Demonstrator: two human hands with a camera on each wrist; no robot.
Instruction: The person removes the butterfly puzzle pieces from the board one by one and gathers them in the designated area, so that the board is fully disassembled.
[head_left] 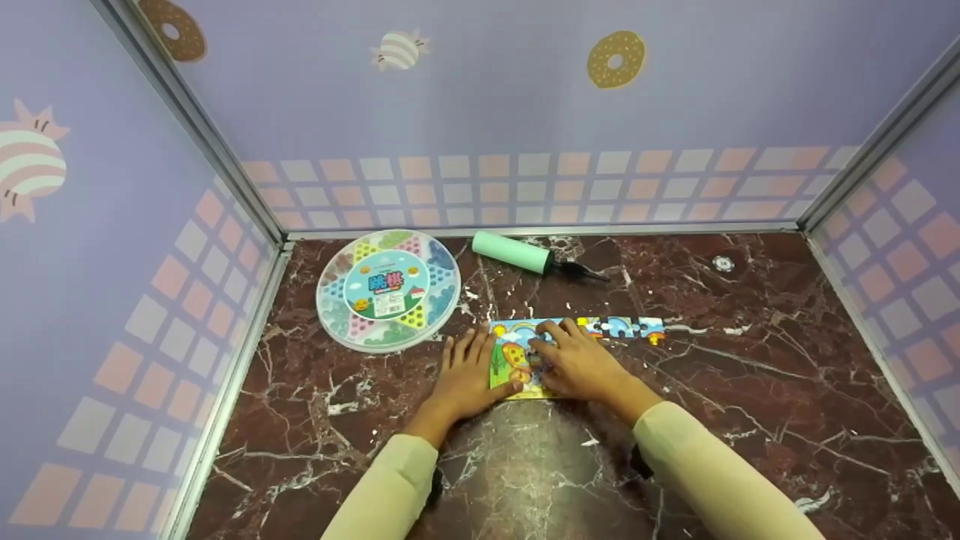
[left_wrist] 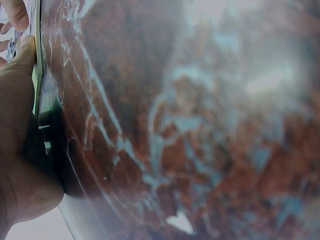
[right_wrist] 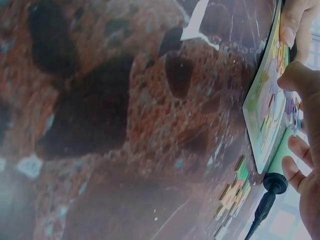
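Observation:
A colourful jigsaw puzzle board [head_left: 513, 352] lies flat on the table, showing a sun, a pizza slice and greenery. My left hand [head_left: 466, 375] rests along its left edge, fingers extended and thumb on the lower border. Over the right half of the board is my right hand [head_left: 581, 367], fingers bent down. In the right wrist view, a small colourful puzzle piece [right_wrist: 290, 116] shows between its thumb and fingers, standing out from the board; the fingers partly hide it. Loose puzzle pieces [head_left: 621, 327] line up rightward from the board's upper right corner.
A round Chinese checkers box [head_left: 442, 315] stands left of the board. Behind the board lies a mint green hand pump [head_left: 511, 252] with a black nozzle. A small round white chip [head_left: 723, 263] sits at the far right. Purple patterned walls [head_left: 510, 105] enclose the marbled table [head_left: 750, 420].

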